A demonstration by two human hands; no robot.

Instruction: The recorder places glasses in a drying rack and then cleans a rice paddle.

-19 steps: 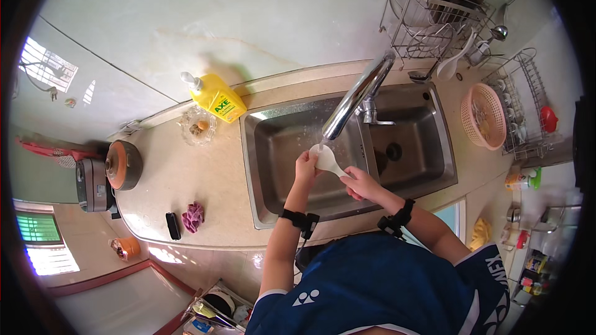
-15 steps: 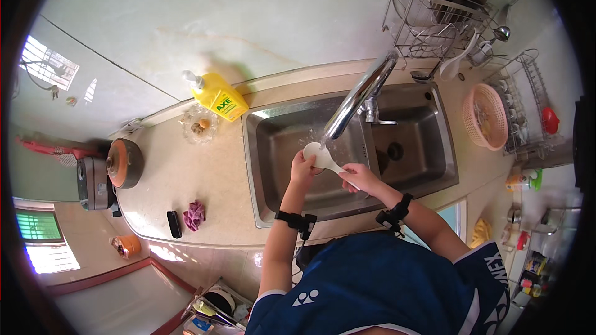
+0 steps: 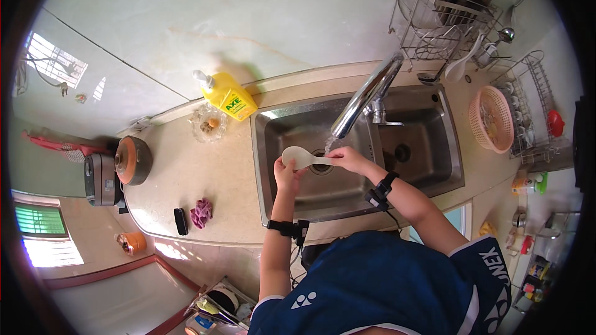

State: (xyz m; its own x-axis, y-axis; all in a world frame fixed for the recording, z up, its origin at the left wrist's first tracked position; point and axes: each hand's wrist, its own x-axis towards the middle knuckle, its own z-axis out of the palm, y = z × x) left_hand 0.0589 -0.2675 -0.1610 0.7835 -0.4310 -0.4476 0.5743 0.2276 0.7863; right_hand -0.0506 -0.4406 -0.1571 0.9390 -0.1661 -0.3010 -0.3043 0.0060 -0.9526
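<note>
Over the left basin of the steel sink (image 3: pixel 363 209), I hold a white serving spoon (image 3: pixel 299 157) level, its broad oval head to the left. My left hand (image 3: pixel 287 177) grips the edge of the head, thumb and fingers closed on it. At the other end, my right hand (image 3: pixel 349 159) is closed around the handle. Water from the chrome faucet (image 3: pixel 360 105) runs down right by my right hand and the handle. The drain (image 3: pixel 321 168) shows behind the spoon.
Left of the sink are a yellow soap bottle (image 3: pixel 228 96), a glass dish (image 3: pixel 208 123), a purple cloth (image 3: pixel 201 213), a black oblong object (image 3: pixel 180 221) and a lidded pot (image 3: pixel 133 160). To the right stand a pink basket (image 3: pixel 490 118) and a wire rack (image 3: pixel 444 22).
Both hands have carried the spoon left, out of the water stream, and turned it from slanting to nearly level. My right hand now sits higher, close to the faucet's outlet.
</note>
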